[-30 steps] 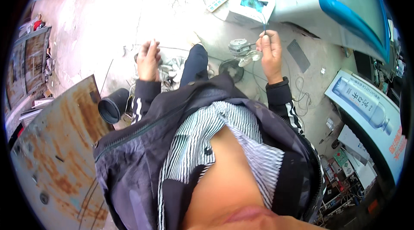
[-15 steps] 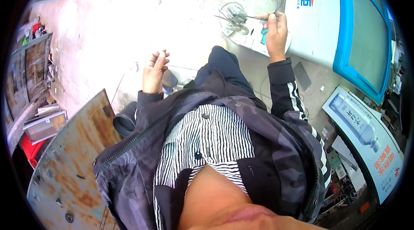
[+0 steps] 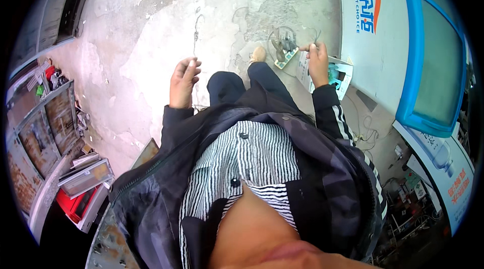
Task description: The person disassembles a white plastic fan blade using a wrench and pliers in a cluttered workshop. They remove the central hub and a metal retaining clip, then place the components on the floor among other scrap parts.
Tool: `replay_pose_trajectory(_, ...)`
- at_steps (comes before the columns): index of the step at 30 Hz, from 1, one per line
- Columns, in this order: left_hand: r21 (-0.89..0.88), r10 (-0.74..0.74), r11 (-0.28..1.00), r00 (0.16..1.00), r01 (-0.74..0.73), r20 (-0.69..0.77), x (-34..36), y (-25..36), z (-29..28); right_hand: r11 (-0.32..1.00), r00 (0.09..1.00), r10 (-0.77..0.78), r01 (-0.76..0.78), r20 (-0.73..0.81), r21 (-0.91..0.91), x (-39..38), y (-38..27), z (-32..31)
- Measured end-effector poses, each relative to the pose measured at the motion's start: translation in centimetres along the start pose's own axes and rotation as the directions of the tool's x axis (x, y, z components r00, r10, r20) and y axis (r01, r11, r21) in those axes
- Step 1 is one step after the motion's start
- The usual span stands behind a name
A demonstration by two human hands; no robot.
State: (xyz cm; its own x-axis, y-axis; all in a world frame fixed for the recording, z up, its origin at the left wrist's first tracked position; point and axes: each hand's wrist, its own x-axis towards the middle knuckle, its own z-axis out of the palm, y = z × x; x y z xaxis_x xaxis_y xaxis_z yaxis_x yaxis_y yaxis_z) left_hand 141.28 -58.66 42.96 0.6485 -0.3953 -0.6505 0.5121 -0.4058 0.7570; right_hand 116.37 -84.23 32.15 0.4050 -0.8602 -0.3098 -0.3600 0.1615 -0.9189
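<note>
My right hand [image 3: 317, 62] is closed, thumb against fingers, on a thin dark cable [image 3: 316, 37] whose loose wire ends stick up above the fingertips. Just left of it is a small grey motor-like part [image 3: 288, 43] with a thin ring of wire around it. A pale green and cream slab [image 3: 287, 59] lies beneath that part. My left hand [image 3: 184, 80] is raised in front of the jacket with thumb and fingers pinched together. What it holds, if anything, is too small to make out; a thin dark line shows just beyond its fingertips.
An open white carton [image 3: 346, 81] with teal contents stands by the right hand. To the right is a white chest freezer [image 3: 375, 57] with a blue rim. A beige shoe [image 3: 258, 54] is on the worn concrete floor. Rusty metal panels [image 3: 60, 117] lean at left.
My view has tilted and shifted, showing more floor and the shoe. The motor-like part appears lower and slightly right. Both hands keep their closed grips.
</note>
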Motion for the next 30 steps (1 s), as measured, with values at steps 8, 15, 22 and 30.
replay_pose_trajectory(8, 0.294, -0.162, 0.955, 0.901, 0.04, 0.402, 12.7, 3.7, 4.2, 0.99, 0.975, 0.137, -0.137, -0.173, 0.009, 1.8, 1.7, 3.9)
replay_pose_trajectory(15, 0.476, -0.286, 0.878, 0.739, -0.053, 0.61, 24.1, 7.2, 6.4, 0.991, 0.888, 0.117, -0.074, -0.445, 0.113, 4.2, 3.3, 9.4)
replay_pose_trajectory(22, 0.51, -0.322, 0.859, 0.83, 0.053, 0.456, 31.9, 5.0, 2.3, 0.957, 0.826, 0.262, -0.155, -0.499, 0.246, 12.1, 13.2, 17.7)
replay_pose_trajectory(30, 0.584, -0.347, 0.811, 0.824, 0.024, 0.447, 34.8, -4.5, 4.3, 0.91, 0.838, 0.243, -0.022, -0.489, 0.414, 26.0, 21.2, 23.8)
